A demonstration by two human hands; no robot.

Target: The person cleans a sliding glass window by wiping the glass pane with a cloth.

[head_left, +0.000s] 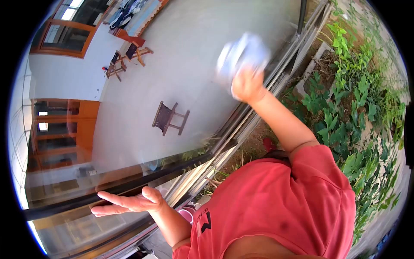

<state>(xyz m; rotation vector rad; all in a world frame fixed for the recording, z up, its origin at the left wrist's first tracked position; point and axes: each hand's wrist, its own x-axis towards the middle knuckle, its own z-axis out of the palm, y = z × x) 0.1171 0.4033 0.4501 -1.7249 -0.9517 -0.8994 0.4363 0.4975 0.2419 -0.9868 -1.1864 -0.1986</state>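
Note:
My right hand (pixel 249 84) is closed around a crumpled white-and-blue cloth (pixel 243 54), blurred by motion. The cloth is over a large glass pane (pixel 194 64); whether it presses on the glass I cannot tell. At the lower left, my left hand (pixel 131 203) is stretched out, fingers apart and holding nothing. It lies beside the dark window frame (pixel 86 200), and contact with it cannot be made out.
Through the glass show a folding stool (pixel 166 118), more stools (pixel 136 52) and a wooden cabinet (pixel 86 129). Leafy plants (pixel 345 108) grow along the right. A pink bucket (pixel 187 212) stands low near my left forearm. Metal window rails (pixel 241 129) run diagonally.

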